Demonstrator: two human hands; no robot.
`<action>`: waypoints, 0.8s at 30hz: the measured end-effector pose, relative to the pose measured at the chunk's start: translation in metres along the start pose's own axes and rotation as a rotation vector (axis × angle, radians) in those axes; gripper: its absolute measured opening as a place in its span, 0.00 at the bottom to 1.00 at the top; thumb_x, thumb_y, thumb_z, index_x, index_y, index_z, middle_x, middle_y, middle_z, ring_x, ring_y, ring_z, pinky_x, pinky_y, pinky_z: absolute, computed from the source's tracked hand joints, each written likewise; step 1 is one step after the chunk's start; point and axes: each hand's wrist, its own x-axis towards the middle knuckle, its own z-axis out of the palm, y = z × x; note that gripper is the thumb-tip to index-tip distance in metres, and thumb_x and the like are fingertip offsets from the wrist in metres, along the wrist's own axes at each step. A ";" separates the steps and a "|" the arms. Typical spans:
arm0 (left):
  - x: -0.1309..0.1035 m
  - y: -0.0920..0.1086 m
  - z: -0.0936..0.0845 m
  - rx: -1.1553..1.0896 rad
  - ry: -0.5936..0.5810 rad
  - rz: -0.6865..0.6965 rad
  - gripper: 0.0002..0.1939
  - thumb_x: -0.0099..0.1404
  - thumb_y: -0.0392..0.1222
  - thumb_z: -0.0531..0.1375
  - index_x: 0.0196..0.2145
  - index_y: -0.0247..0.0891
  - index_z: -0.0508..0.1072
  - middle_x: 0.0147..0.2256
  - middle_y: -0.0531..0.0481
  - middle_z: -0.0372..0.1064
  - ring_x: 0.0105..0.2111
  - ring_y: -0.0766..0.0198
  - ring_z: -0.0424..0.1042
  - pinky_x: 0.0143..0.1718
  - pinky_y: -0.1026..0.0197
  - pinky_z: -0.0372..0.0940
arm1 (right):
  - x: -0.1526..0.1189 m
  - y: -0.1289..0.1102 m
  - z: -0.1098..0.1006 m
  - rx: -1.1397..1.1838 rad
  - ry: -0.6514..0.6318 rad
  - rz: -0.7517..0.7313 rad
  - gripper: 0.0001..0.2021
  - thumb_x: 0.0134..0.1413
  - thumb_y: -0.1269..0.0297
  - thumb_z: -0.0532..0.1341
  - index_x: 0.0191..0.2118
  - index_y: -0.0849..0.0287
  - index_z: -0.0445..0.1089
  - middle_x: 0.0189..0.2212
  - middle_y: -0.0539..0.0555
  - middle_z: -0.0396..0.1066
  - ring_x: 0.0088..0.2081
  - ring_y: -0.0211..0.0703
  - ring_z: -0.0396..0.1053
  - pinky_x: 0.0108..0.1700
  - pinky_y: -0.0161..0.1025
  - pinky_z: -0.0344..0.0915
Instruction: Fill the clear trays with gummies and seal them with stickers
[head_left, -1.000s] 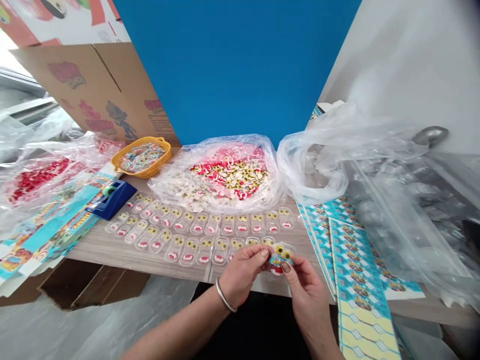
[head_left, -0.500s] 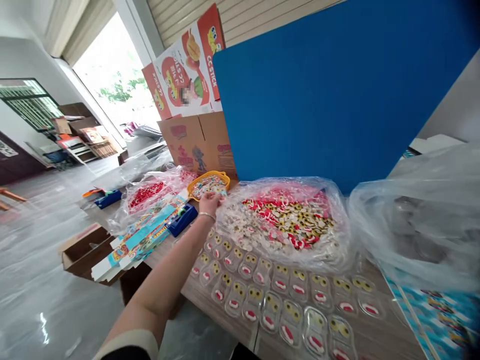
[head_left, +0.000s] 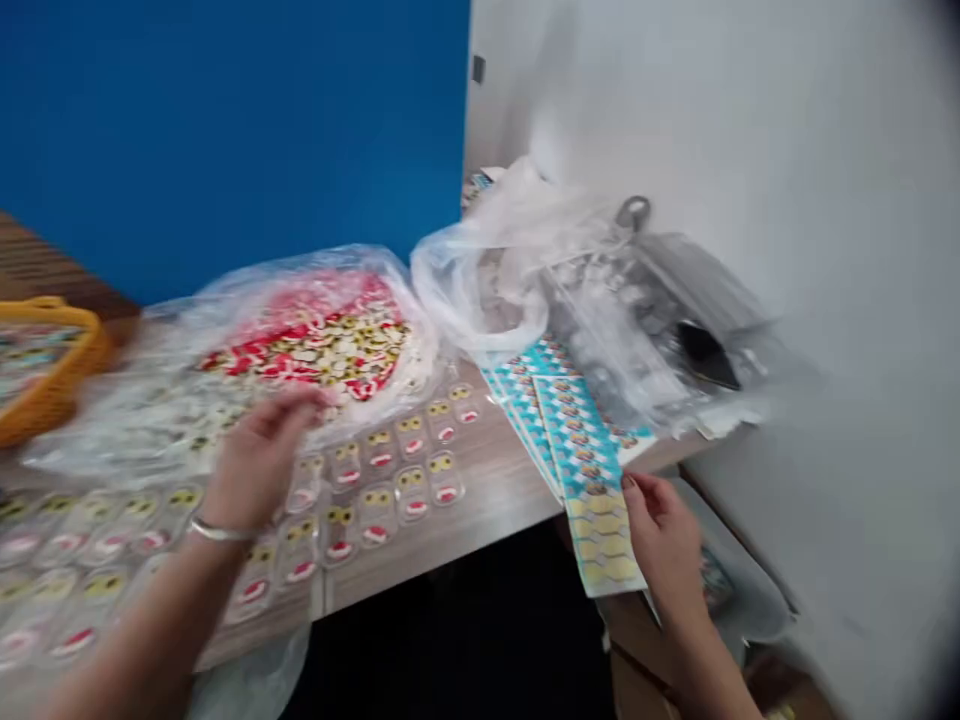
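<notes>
My left hand [head_left: 259, 455], a bracelet at its wrist, is over the rows of clear plastic trays [head_left: 379, 515], in front of the open bag of small pieces [head_left: 322, 345]. Thumb and fingers are closed together, but blur hides whatever may be between them. At the table's right edge, my right hand [head_left: 667, 535] pinches the side of a sticker sheet [head_left: 581, 450]. The sheet's upper part is printed blue; its near end is bare yellow and overhangs the edge. Each tray whose contents show clearly holds yellow eye-like pieces and a red-and-white mouth-like piece.
More blue printed sheets [head_left: 517, 400] lie under the held one. Behind them are a rolled-down clear bag [head_left: 480, 290] and a bag of grey-white pieces [head_left: 622, 320]. An orange basket [head_left: 82, 370] is at far left. A blue board [head_left: 262, 120] stands behind the table.
The view has swung right. My left hand has left the orange basket and is now over the trays. My right hand has come into view, gripping a sticker sheet.
</notes>
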 end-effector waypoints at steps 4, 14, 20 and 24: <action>-0.114 0.019 0.135 -0.339 -0.812 -0.360 0.21 0.56 0.52 0.64 0.44 0.37 0.76 0.45 0.41 0.76 0.45 0.51 0.73 0.47 0.51 0.66 | 0.012 0.055 -0.020 0.015 0.029 0.187 0.29 0.38 0.45 0.65 0.41 0.63 0.69 0.39 0.66 0.74 0.43 0.60 0.70 0.44 0.52 0.67; -0.155 0.044 0.234 -0.697 -0.525 -0.518 0.16 0.49 0.44 0.70 0.32 0.36 0.69 0.25 0.51 0.74 0.24 0.64 0.72 0.28 0.63 0.64 | -0.041 0.042 -0.015 0.310 -0.343 0.236 0.23 0.47 0.49 0.65 0.45 0.59 0.67 0.27 0.54 0.74 0.27 0.50 0.72 0.30 0.45 0.69; -0.151 0.044 0.226 -0.703 -0.509 -0.544 0.16 0.46 0.43 0.71 0.29 0.36 0.70 0.23 0.53 0.73 0.21 0.68 0.69 0.25 0.66 0.61 | -0.037 -0.003 -0.004 -0.024 -0.145 -0.561 0.09 0.61 0.65 0.56 0.45 0.56 0.69 0.43 0.59 0.70 0.46 0.50 0.67 0.49 0.49 0.65; -0.152 0.054 0.216 -0.728 -0.559 -0.499 0.12 0.51 0.44 0.68 0.30 0.35 0.75 0.25 0.52 0.74 0.25 0.68 0.69 0.30 0.66 0.62 | -0.029 -0.023 0.018 0.020 -0.310 -0.721 0.09 0.61 0.72 0.54 0.42 0.55 0.70 0.41 0.57 0.71 0.45 0.48 0.67 0.47 0.48 0.65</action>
